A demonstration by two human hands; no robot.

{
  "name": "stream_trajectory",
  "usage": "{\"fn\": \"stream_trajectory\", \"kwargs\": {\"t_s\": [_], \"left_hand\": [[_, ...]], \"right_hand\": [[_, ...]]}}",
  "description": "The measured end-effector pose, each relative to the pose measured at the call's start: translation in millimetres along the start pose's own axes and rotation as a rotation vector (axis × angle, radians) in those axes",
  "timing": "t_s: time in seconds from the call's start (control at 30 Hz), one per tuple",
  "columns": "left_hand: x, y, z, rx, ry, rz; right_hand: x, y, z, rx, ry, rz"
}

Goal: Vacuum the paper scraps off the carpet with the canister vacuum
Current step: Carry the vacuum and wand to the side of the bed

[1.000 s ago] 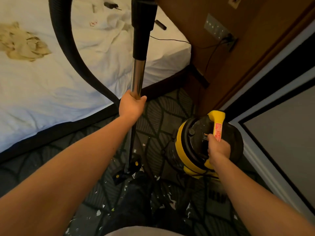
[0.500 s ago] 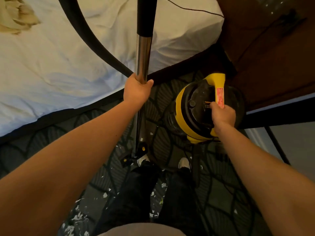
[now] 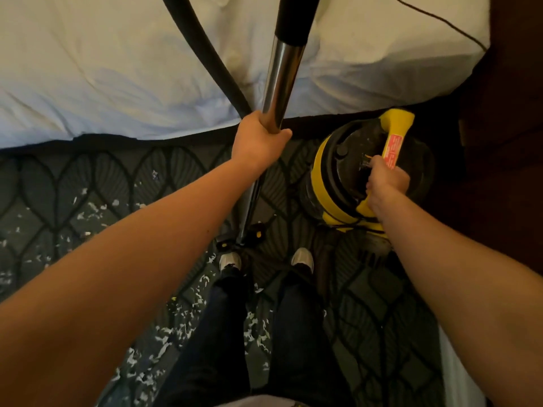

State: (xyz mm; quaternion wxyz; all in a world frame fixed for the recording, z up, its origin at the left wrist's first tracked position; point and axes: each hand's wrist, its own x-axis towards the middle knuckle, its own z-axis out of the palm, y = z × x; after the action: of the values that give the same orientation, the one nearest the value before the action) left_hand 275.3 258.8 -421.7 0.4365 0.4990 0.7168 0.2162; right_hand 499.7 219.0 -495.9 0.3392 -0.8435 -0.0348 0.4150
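While paper scraps lie thick on the patterned carpet at the far left and trail down past the person's legs, none sits under the floor nozzle yet. Moving rightward, the left hand is wrapped round the chrome wand, with the black hose looping up beside it over the white bed. Further right, the canister vacuum is close to the bed's edge, and the right hand is clenched round its yellow handle (whether it is lifted or resting cannot be told). The step looks like repositioning. To do it well, the person should set the canister down clear of the scraps with the hose slack, then lay the nozzle flat and draw slow, overlapping strokes leftward into the densest patch.
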Motion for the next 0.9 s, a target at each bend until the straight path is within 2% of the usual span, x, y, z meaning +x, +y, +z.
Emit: {"fn": "stream_trajectory", "kwargs": {"t_s": [0.23, 0.37, 0.7, 0.9], "left_hand": [[19.0, 9.7, 28.4, 0.007, 0.014, -0.011], [21.0, 15.5, 35.0, 0.002, -0.003, -0.019], [0.9, 23.1, 27.6, -0.009, -0.078, -0.054], [-14.9, 32.0, 7.9, -0.077, -0.126, -0.081]], "right_hand": [[37.8, -26.6, 20.5, -0.005, -0.027, 0.042], [40.1, -46.3, 28.3, -0.029, -0.108, 0.056], [21.2, -38.8, -1.2, -0.198, -0.248, 0.046], [-29.4, -49.9, -7.2, -0.269, -0.252, -0.018]]}}
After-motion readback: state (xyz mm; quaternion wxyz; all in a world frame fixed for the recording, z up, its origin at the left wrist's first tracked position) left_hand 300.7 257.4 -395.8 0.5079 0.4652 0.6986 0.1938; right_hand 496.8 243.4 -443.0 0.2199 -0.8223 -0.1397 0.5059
